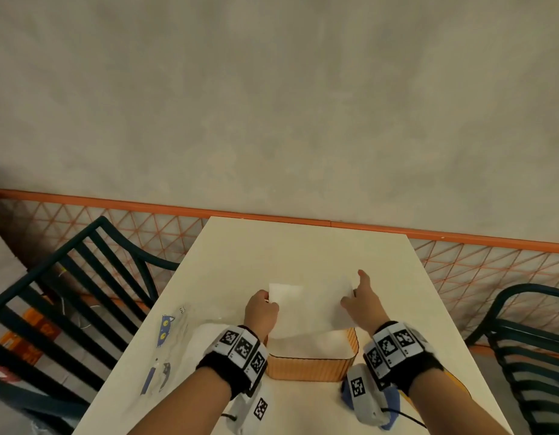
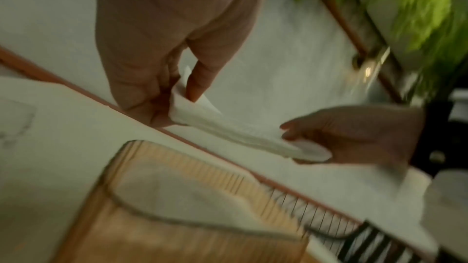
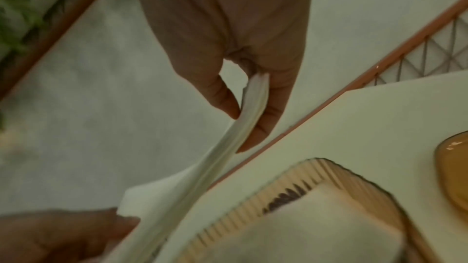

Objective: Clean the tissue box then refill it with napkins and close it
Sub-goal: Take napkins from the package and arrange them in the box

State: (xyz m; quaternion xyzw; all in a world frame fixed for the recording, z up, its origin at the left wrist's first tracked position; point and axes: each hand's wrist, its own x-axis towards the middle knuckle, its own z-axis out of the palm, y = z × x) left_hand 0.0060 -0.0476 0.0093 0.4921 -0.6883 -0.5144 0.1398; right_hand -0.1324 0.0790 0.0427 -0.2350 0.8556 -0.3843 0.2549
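Landmark: open orange ribbed tissue box (image 1: 312, 365), rectangular with rounded corners, standing on the white counter (image 1: 303, 246) close to its near edge, lid off.
Box contents: white napkins lie inside the box (image 3: 298, 227); how full it is cannot be told.
Napkin stack: a flat stack of white paper napkins (image 1: 312, 304) held in the air above the far side of the box, sagging in the middle, clear of the rim.
Left hand: the left hand (image 1: 261, 312) pinches the left end of the stack between thumb and curled fingers (image 2: 200, 79).
Right hand: the right hand (image 1: 363, 301) grips the right end, thumb on one face and fingers (image 3: 276, 111) on the other; one finger points away from the box.
Right of box: an amber, glossy curved object (image 3: 453, 171) lies on the counter, only partly in view; it cannot be identified.
Left of box: a clear plastic wrapper with blue cat print (image 1: 166, 328) lies flat on the counter.
Surroundings: dark green slatted chairs (image 1: 83, 277) stand on both sides of the counter; an orange lattice railing (image 1: 491, 265) runs beyond its far edge.
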